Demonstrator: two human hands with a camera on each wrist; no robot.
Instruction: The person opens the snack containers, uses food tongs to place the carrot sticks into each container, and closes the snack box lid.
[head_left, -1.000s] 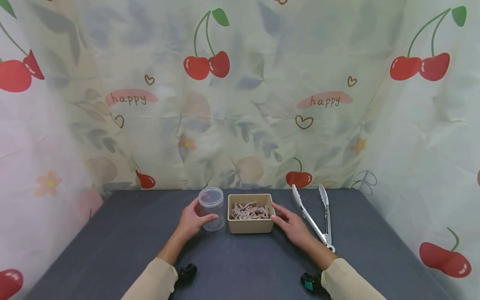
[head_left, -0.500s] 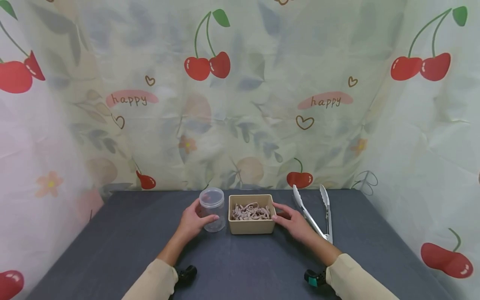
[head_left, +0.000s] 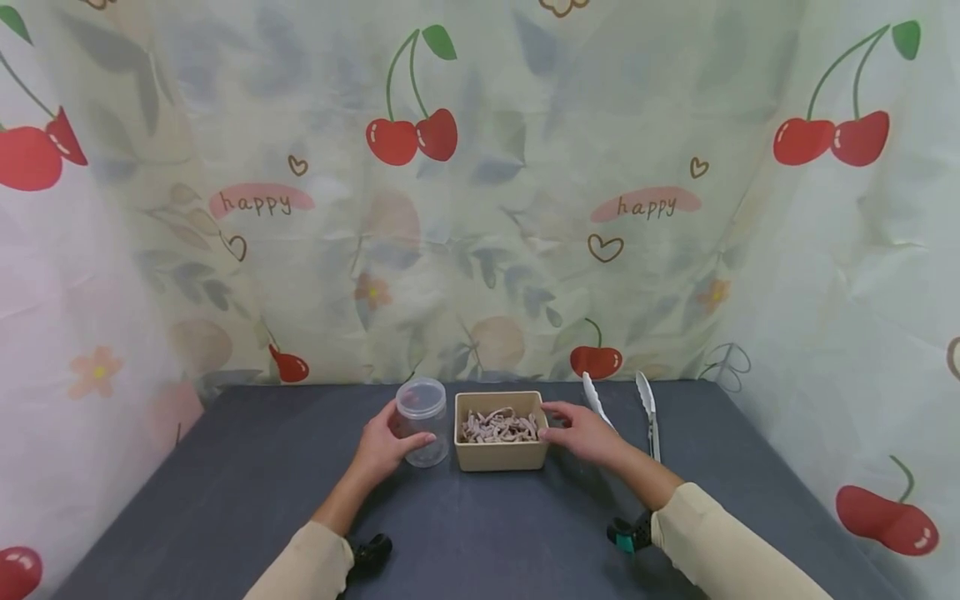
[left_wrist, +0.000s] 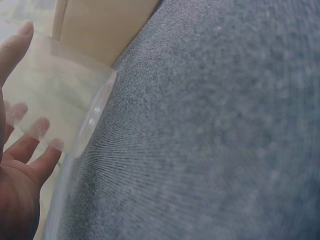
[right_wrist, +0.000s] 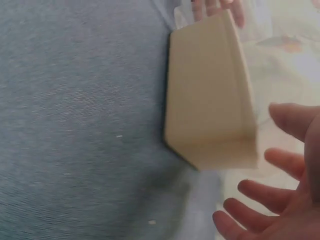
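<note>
A clear plastic jar (head_left: 422,422) with a lid stands on the dark cloth, left of the middle. My left hand (head_left: 378,444) holds it around the side, thumb in front, fingers behind; the left wrist view shows fingertips through the clear wall (left_wrist: 55,95). Beside the jar is a beige rectangular box (head_left: 501,456) holding a heap of thin, curled greyish-mauve pieces (head_left: 501,426). My right hand (head_left: 588,432) hovers by the box's right rim. In the right wrist view its fingers (right_wrist: 265,196) are spread, with a gap between them and the box wall (right_wrist: 210,90).
Metal tongs (head_left: 649,412) lie with their arms spread behind the right forearm, which hides the handle end. The dark cloth (head_left: 480,533) covers the table up to a patterned curtain (head_left: 480,250) at the back and sides.
My right hand has lifted slightly and come away from the box rim, and its forearm now covers more of the tongs. The left hand and jar have stayed in place.
</note>
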